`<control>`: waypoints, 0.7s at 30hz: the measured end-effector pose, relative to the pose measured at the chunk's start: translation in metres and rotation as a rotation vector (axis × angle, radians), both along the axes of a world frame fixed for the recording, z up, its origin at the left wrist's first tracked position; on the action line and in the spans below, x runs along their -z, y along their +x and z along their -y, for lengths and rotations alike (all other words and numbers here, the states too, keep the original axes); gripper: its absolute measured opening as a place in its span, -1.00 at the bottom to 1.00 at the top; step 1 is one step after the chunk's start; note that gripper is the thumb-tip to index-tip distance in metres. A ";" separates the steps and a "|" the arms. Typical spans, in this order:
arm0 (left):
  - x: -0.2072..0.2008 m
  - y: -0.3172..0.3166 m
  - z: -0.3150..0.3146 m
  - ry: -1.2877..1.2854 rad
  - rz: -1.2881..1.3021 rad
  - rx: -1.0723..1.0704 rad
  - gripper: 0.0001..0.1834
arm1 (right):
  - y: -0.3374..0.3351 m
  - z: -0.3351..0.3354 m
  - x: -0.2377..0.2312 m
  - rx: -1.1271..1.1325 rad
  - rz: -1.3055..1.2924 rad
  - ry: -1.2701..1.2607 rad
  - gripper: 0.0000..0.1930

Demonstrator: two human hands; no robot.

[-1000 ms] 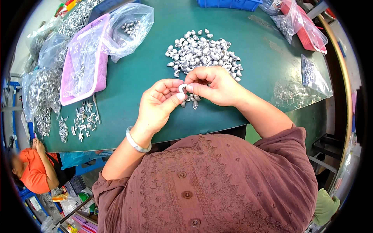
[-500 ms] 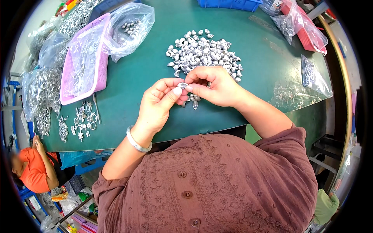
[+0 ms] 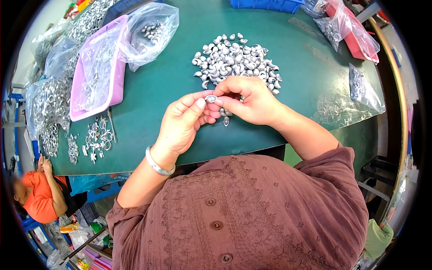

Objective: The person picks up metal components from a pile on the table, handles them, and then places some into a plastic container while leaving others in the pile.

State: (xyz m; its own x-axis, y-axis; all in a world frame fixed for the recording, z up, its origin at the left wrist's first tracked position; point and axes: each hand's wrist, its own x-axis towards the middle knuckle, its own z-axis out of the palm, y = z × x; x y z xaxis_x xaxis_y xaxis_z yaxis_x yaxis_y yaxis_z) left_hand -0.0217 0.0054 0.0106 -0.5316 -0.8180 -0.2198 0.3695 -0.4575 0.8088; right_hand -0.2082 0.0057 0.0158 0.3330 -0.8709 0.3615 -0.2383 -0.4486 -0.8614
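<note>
Between both hands, just above the green table, is a small silver metal piece with a rounded, shiny face. My left hand pinches its left side with thumb and forefinger. At its right side, my right hand grips it with thumb and fingertips. Beyond the hands lies a heap of curved silver metal pieces, partly hidden by my right hand. A few more silver pieces rest on the table below the right fingers.
The green table carries a pink basket with plastic bags at left, and small silver rings and parts near it. Blue tray at the far edge, red basket and bag at right. A person in orange is at lower left.
The silver piece has turned slightly between my fingertips, showing more of its rounded face. My left thumb has shifted a little to the left. The heap stays the same.
</note>
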 end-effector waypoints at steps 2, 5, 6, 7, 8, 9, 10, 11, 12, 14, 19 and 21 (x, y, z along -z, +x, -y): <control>0.000 0.000 0.000 0.000 -0.005 -0.001 -0.72 | 0.001 -0.001 0.000 0.002 0.012 -0.022 -0.94; 0.001 -0.001 -0.001 0.004 0.006 0.002 -0.72 | 0.002 -0.001 0.001 0.029 -0.025 -0.132 -0.92; 0.002 -0.001 0.000 0.018 0.000 0.003 -0.72 | 0.003 -0.001 0.001 0.035 -0.036 -0.148 -0.92; 0.003 -0.001 0.000 0.031 -0.005 0.004 -0.73 | 0.003 -0.001 0.001 0.040 -0.046 -0.164 -0.91; 0.004 0.000 0.000 0.034 -0.015 0.006 -0.72 | 0.003 -0.001 0.001 0.046 -0.057 -0.180 -0.91; 0.005 0.000 0.000 0.036 -0.024 0.008 -0.72 | 0.003 -0.001 0.001 0.044 -0.058 -0.183 -0.90; 0.005 0.000 0.000 0.038 -0.033 0.010 -0.72 | 0.003 -0.001 0.001 0.042 -0.060 -0.185 -0.90; 0.005 0.000 0.000 0.037 -0.039 0.014 -0.71 | 0.003 0.000 0.001 0.039 -0.061 -0.188 -0.90; 0.005 0.001 0.000 0.036 -0.044 0.019 -0.71 | 0.003 0.000 0.001 0.040 -0.060 -0.189 -0.89; 0.004 0.000 -0.001 0.033 -0.040 0.021 -0.70 | 0.003 0.000 0.002 0.042 -0.056 -0.192 -0.89; 0.002 0.000 -0.001 0.019 -0.015 0.012 -0.69 | 0.003 0.000 0.002 0.037 -0.089 -0.217 -0.88; 0.001 -0.001 -0.001 0.027 -0.008 0.006 -0.70 | 0.002 0.000 0.002 0.036 -0.099 -0.227 -0.88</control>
State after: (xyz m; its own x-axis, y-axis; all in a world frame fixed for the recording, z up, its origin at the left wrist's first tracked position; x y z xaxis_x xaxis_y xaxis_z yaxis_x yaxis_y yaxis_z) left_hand -0.0225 0.0064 0.0094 -0.5381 -0.8088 -0.2374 0.3733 -0.4812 0.7932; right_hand -0.2057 0.0054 0.0138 0.3470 -0.7831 0.5160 -0.3360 -0.6175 -0.7112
